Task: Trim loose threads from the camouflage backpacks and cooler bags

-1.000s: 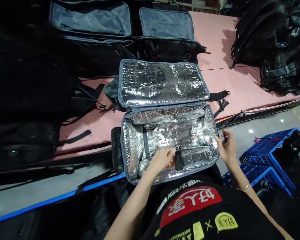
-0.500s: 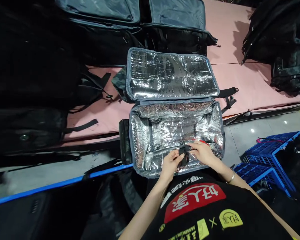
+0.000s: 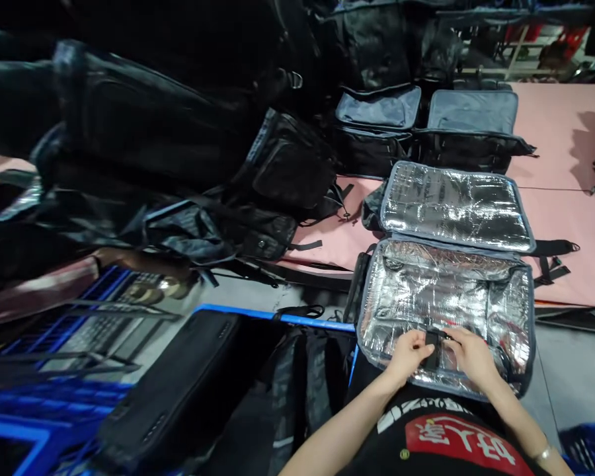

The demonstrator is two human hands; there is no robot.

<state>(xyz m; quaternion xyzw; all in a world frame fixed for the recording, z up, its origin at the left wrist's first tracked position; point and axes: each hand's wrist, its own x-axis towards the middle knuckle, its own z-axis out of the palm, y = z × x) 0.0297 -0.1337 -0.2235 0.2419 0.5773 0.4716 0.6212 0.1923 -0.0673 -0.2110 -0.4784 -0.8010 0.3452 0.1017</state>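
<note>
A short black strap (image 3: 431, 354) stands against the near wall inside an open foil-lined cooler bag (image 3: 426, 291). The left hand (image 3: 407, 356) pinches the strap between thumb and fingers from one side; the right hand (image 3: 470, 354) has its fingertips closed on the upper end from the other, covering part of it. A bracelet (image 3: 544, 453) circles the right wrist.

Around the strap, the bag's main compartment shows crinkled silver lining on its floor and walls, and only the strap and the fingers can be made out in it. Its lid (image 3: 459, 206), silver inside too, is folded fully back on the far side, over the pink-covered table (image 3: 570, 142). Black webbing (image 3: 555, 247) trails onto the pink from beside the lid.

Beyond the lid, two more bags stand side by side with their lids raised, a left one (image 3: 379, 109) and a right one (image 3: 473, 112), showing grey-blue lining; their depths are hidden. Dark bags (image 3: 287, 172) crowd the table farther left.

Below, a blue crate rim (image 3: 277, 318) runs behind a boxy black bag (image 3: 173, 390) and some camouflage-patterned straps (image 3: 317, 390). At far left, a co-worker's pinkish sleeve (image 3: 54, 287) reaches in, blurred, above blue crates (image 3: 14, 430).
</note>
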